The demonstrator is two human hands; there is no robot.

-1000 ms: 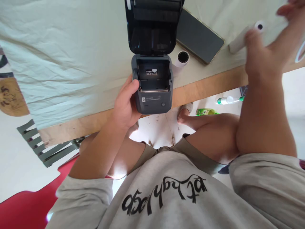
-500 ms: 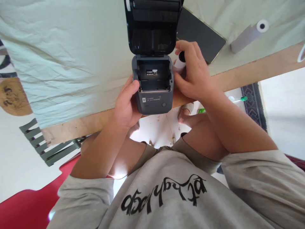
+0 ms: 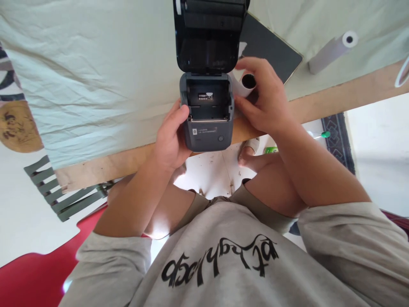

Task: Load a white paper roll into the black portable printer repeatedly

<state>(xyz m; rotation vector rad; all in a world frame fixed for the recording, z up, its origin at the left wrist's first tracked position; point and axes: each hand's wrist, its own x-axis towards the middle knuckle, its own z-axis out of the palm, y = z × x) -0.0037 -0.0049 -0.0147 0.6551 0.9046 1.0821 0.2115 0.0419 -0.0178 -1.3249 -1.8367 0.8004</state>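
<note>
A small dark grey printer (image 3: pixel 207 128) stands at the table's near edge with its black lid (image 3: pixel 209 38) flipped up and its paper bay empty. My left hand (image 3: pixel 169 138) grips the printer's left side, thumb on its top edge. Just right of the printer, my right hand (image 3: pixel 262 102) is closed around a small white paper roll (image 3: pixel 245 84) with a dark core. The roll is beside the bay, not in it.
A dark phone or tablet (image 3: pixel 268 47) lies behind the roll. A longer white paper roll (image 3: pixel 332 51) rests on the pale green cloth (image 3: pixel 96 76) at the right. Slatted chair (image 3: pixel 64 196), red seat (image 3: pixel 35 277) and bottles on the floor (image 3: pixel 271 149) sit below the wooden table edge (image 3: pixel 335 100).
My right hand came from the long roll at the far right to the small roll beside the printer and closed on it. The left hand stayed on the printer.
</note>
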